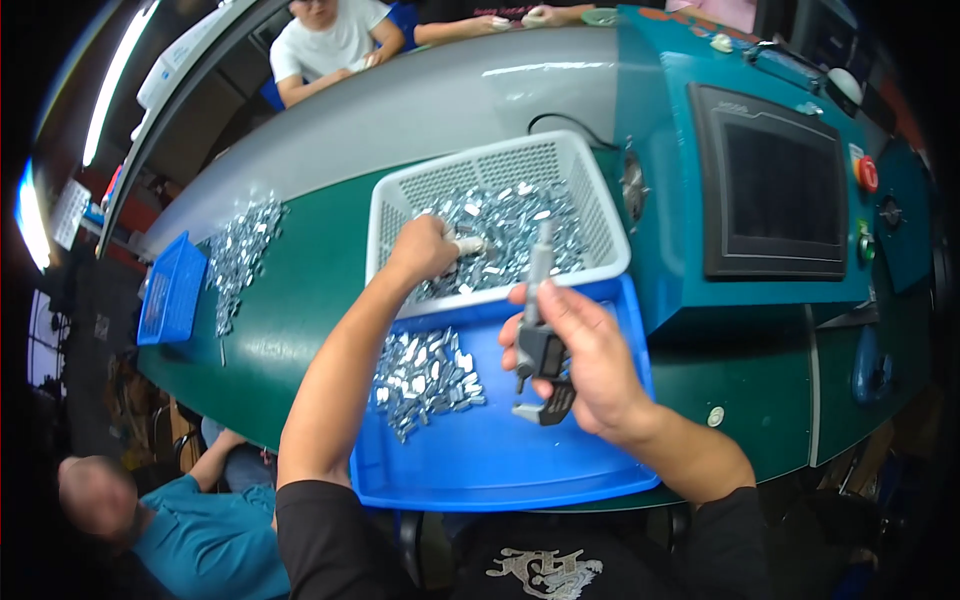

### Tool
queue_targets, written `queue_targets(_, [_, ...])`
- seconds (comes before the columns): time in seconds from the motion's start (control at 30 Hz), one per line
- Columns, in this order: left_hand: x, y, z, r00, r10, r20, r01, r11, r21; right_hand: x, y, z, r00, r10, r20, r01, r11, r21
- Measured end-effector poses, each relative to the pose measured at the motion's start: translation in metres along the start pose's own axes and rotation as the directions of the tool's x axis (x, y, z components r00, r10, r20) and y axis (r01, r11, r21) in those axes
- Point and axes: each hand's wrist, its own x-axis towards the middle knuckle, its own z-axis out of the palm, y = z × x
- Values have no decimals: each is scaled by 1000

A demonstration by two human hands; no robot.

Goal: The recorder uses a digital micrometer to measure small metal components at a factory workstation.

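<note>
My right hand [590, 360] is wrapped round a digital micrometer [540, 350], its grey thimble pointing up and away and its dark C-shaped frame toward me. Nothing shows between the micrometer's measuring faces. My left hand [425, 248] reaches into a white perforated plastic basket [400, 200] and is closed at the heap of small shiny metal pieces [520, 215]. White covers sit on its fingertips; whatever they pinch is too small to make out. In front of the basket, more metal pieces [425, 380] lie in the left part of a blue tray [520, 475].
A teal machine [660, 210] with a dark screen [780, 190] and a red button [866, 174] stands at the right. Loose metal pieces [245, 250] lie on the green table [290, 340] beside a blue basket [172, 290]. Other people sit at the far side and lower left.
</note>
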Motion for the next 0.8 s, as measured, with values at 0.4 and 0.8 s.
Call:
queue_targets(0.4, [49,47,35,966,244,-90,-192,904,383,-6,-2,4,996,20,92,-19,1000,-12])
queue_targets(0.8, [-21,62,23,840,402,-364,-442,896,-31,-10,5,3,999,26,40,-27,999,19])
